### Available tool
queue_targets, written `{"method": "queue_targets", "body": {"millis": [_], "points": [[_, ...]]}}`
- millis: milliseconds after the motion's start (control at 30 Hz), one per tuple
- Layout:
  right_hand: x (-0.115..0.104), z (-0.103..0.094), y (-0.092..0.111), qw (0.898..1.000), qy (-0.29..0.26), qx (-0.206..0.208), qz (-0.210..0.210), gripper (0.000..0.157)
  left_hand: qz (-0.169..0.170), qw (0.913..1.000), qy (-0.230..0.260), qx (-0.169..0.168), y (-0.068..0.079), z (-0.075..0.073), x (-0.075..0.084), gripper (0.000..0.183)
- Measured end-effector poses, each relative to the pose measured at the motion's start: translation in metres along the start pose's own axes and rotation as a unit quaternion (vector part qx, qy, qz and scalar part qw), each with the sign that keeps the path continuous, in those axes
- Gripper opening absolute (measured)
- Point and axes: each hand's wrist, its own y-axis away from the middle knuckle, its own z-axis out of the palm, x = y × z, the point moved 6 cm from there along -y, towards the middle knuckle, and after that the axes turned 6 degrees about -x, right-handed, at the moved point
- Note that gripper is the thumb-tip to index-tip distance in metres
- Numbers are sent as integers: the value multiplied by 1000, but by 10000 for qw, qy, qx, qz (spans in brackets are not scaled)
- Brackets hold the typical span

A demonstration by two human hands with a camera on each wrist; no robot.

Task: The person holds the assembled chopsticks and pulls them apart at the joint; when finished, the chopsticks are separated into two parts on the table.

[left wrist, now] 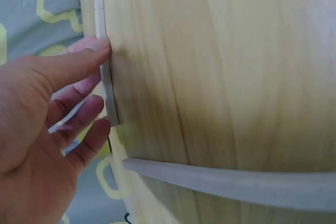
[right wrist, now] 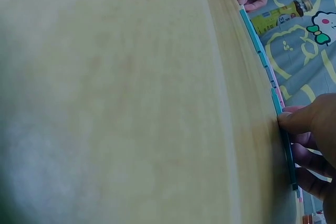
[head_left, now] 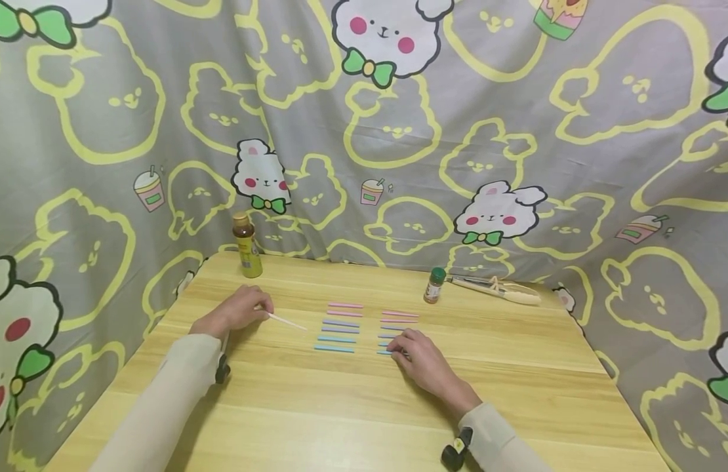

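Observation:
My left hand (head_left: 240, 309) pinches a thin white stick (head_left: 288, 322) between thumb and fingers, at the left of the table. The left wrist view shows the thumb on that white stick (left wrist: 107, 85). My right hand (head_left: 424, 362) is at the near end of the right column of sticks. Its thumb and fingers pinch a blue stick (right wrist: 286, 145), partly hidden by the hand in the head view. Two columns of sticks lie between the hands, in pairs: pink sticks (head_left: 345, 314) farthest, purple sticks (head_left: 340, 330) in the middle, blue sticks (head_left: 334, 349) nearest.
A yellow-labelled bottle (head_left: 249, 252) stands at the back left. A small green-capped jar (head_left: 434, 286) stands at the back right, beside a long pale-handled tool (head_left: 517, 295). A patterned curtain (head_left: 317, 131) surrounds the wooden table (head_left: 317, 419). A pale strip (left wrist: 226, 182) crosses the left wrist view.

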Motion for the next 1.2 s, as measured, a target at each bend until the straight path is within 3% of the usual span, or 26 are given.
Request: {"method": "queue_targets", "body": {"millis": [200,333,633,867,1067,1200], "points": [[-1,1,0,10000,20,0,-1,9,37,9998,144,118,-4,0,-9,6],[-1,0,0,10000,41,16,-32,9,67,9997,-29,241,-7,2,-12,5],[-1,0,1,10000,14,27,-52,9,-3,9983,74,575,-12,-1,-4,7],[1,-2,0,9999,-57,136,-65,13,531,9960,-93,708,-12,0,45,6],[-4,-12,-2,9946,-986,328,5,23,1245,9906,-150,544,-12,21,102,8],[-12,-15,-4,9887,-1489,145,-79,32,1654,9850,-177,461,-15,37,135,7]]}}
